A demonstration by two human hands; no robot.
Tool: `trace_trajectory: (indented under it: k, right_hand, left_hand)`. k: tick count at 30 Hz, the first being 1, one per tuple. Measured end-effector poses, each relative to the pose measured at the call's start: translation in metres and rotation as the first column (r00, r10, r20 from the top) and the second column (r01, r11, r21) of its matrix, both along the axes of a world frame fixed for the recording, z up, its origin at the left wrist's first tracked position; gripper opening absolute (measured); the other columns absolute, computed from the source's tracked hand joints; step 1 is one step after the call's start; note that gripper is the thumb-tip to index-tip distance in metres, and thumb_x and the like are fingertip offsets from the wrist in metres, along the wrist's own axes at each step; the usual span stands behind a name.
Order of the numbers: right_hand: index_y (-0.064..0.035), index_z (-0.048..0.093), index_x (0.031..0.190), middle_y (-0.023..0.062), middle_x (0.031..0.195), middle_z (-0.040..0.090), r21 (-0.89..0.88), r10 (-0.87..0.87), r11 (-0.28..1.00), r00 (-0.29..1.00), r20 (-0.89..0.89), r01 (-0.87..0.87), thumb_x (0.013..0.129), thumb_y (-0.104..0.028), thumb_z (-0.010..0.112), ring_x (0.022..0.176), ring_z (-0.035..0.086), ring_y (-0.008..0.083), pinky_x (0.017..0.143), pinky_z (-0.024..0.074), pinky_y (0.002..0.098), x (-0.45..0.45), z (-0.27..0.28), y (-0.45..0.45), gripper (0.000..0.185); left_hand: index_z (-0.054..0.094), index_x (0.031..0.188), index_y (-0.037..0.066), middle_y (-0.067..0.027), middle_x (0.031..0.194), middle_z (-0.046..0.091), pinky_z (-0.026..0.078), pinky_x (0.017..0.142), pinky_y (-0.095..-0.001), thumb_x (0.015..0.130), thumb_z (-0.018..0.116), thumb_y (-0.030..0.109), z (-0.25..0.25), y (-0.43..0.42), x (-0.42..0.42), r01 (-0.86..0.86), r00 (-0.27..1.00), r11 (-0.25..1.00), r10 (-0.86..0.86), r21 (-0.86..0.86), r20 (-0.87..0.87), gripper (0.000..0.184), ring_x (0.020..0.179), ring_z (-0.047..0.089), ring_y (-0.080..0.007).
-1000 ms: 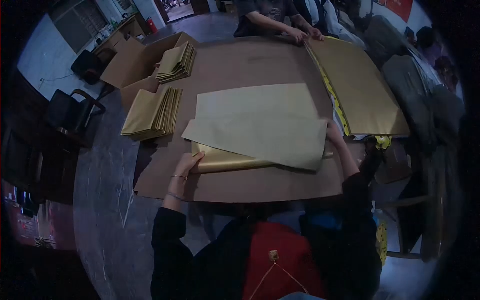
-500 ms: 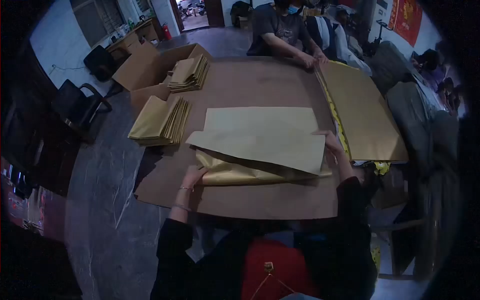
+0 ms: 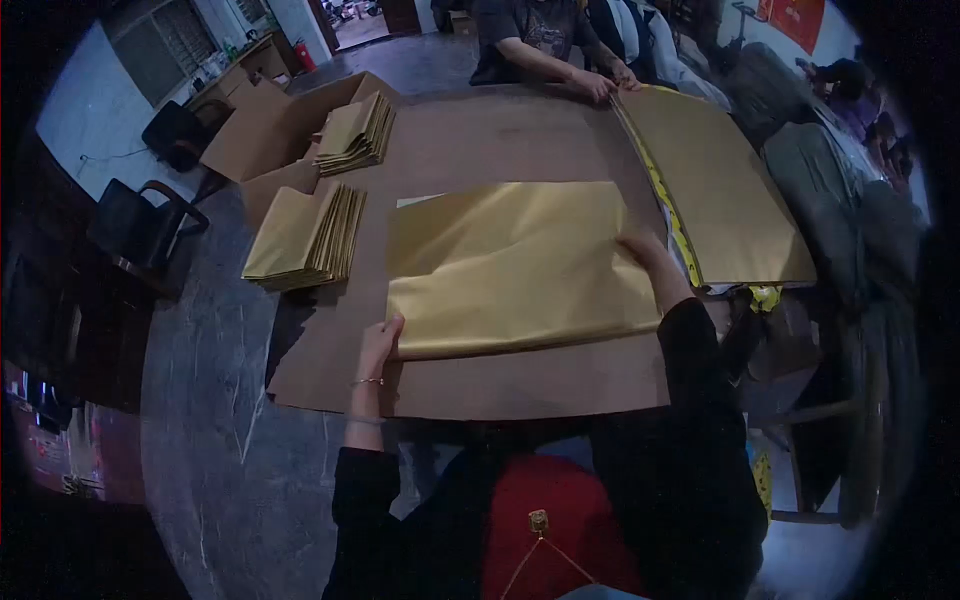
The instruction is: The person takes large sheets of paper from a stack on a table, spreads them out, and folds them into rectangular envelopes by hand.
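Observation:
A large sheet of gold paper [image 3: 510, 270] lies in front of me, shiny side up and slightly creased. A pale strip of paper [image 3: 418, 201] shows past its far left corner. At the near left corner, my left hand [image 3: 378, 345] pinches the sheet's edge, thumb on top. My right hand [image 3: 645, 252] grips the right edge higher up, and the paper buckles a little there. Some of its fingers are hidden.
Brown board [image 3: 480, 135] covers the table. Folded gold paper stacks [image 3: 300, 235] [image 3: 355, 130] and an open cardboard box [image 3: 255, 135] stand left. A gold-topped pile with yellow edging [image 3: 715, 190] lies right. Across the table, a co-worker's hands [image 3: 605, 85] touch that pile's far corner.
The lifted pale side has gone over, and the gold side now faces up across the sheet. My right hand has moved up slightly; my left still holds the near left corner.

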State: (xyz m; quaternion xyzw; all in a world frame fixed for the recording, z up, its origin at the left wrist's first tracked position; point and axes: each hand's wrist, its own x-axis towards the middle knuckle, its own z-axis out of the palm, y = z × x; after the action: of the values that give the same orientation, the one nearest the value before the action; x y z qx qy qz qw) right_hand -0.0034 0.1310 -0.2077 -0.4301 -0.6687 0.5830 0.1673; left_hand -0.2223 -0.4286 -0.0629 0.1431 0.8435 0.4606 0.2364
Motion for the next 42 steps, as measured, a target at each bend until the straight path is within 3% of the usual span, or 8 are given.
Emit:
trace_trajectory:
  k: [8,13,16,18,22,27,37,42]
  right_hand:
    - [0.0044,0.066,0.073,0.0065,0.06,0.058,0.23,-0.126,0.969,0.98,0.155,0.088,0.069,-0.022,0.071,0.051,0.055,0.0169,0.047,0.0426,0.0344,0.011,0.053,-0.049,0.027]
    - [0.002,0.067,0.086,0.0195,0.08,0.066,0.475,-0.216,0.879,0.922,0.323,0.04,0.065,-0.038,0.07,0.076,0.065,0.0291,0.069,0.0494,0.0401,0.009,0.146,-0.117,0.046]
    - [-0.0016,0.068,0.093,0.0198,0.095,0.065,0.444,-0.249,0.892,0.913,0.323,0.086,0.066,-0.041,0.069,0.094,0.062,0.0322,0.079,0.0476,0.0425,0.002,0.124,-0.094,0.047]
    - [-0.0051,0.067,0.1,0.0173,0.104,0.064,0.473,-0.329,0.876,0.831,0.449,0.091,0.067,-0.045,0.067,0.097,0.061,0.0332,0.081,0.0481,0.0418,-0.006,0.117,-0.089,0.052]
    - [-0.0064,0.066,0.101,0.0157,0.105,0.064,0.526,-0.38,0.844,0.806,0.455,0.101,0.069,-0.047,0.066,0.098,0.06,0.0339,0.082,0.048,0.0442,-0.013,0.115,-0.093,0.051]
    - [-0.0081,0.064,0.106,0.0158,0.109,0.063,0.536,-0.384,0.841,0.779,0.496,0.073,0.071,-0.043,0.065,0.102,0.059,0.0337,0.084,0.0479,0.0443,-0.013,0.115,-0.091,0.049]
    - [-0.0057,0.065,0.103,0.0188,0.107,0.062,0.539,-0.393,0.838,0.776,0.493,0.082,0.071,-0.038,0.064,0.1,0.059,0.0364,0.084,0.047,0.0462,-0.01,0.126,-0.1,0.045]
    - [-0.0085,0.066,0.102,0.0172,0.108,0.062,0.55,-0.416,0.829,0.768,0.487,0.1,0.071,-0.035,0.062,0.1,0.059,0.0361,0.084,0.0477,0.0447,-0.012,0.129,-0.102,0.041]
  left_hand:
    - [0.058,0.103,-0.005,-0.0038,0.081,0.061,0.044,0.064,-0.0242,0.089,0.059,0.021,-0.042,-0.024,-0.001,-0.02,0.995,0.961,0.046,0.275,-0.087,0.03,0.071,0.053,-0.0098]
    - [0.05,0.116,-0.005,-0.0077,0.093,0.064,0.047,0.066,-0.0266,0.091,0.056,0.021,-0.051,-0.022,0.004,-0.084,0.989,0.931,0.121,0.354,-0.085,0.037,0.079,0.058,-0.0119]
    - [0.053,0.114,-0.002,-0.0105,0.09,0.065,0.047,0.063,-0.0279,0.089,0.059,0.021,-0.047,-0.022,0.005,-0.095,0.991,0.948,0.117,0.303,-0.057,0.035,0.078,0.06,-0.0125]
    - [0.053,0.113,-0.006,-0.0067,0.082,0.061,0.046,0.056,-0.0235,0.087,0.062,0.029,-0.038,-0.023,0.009,-0.022,0.978,0.998,0.009,-0.06,-0.207,0.044,0.066,0.054,-0.0098]
    - [0.06,0.102,-0.001,-0.0184,0.076,0.061,0.047,0.065,-0.0374,0.08,0.067,0.023,-0.039,-0.013,0.018,-0.077,0.897,0.996,0.085,0.036,-0.433,0.033,0.07,0.06,-0.0285]
    - [0.06,0.101,0.003,-0.0166,0.085,0.062,0.045,0.074,-0.0439,0.08,0.066,0.028,-0.011,-0.005,0.038,-0.206,0.815,0.938,0.006,-0.279,-0.58,0.033,0.085,0.057,-0.0349]
    - [0.059,0.096,0.006,-0.0125,0.083,0.061,0.044,0.072,-0.0442,0.081,0.064,0.031,-0.032,-0.005,0.03,-0.229,0.864,0.95,0.098,-0.212,-0.494,0.03,0.084,0.057,-0.032]
    - [0.059,0.093,0.005,-0.0134,0.076,0.061,0.043,0.069,-0.0436,0.079,0.067,0.029,-0.033,-0.005,0.031,-0.252,0.734,0.956,0.088,-0.149,-0.673,0.029,0.079,0.056,-0.0323]
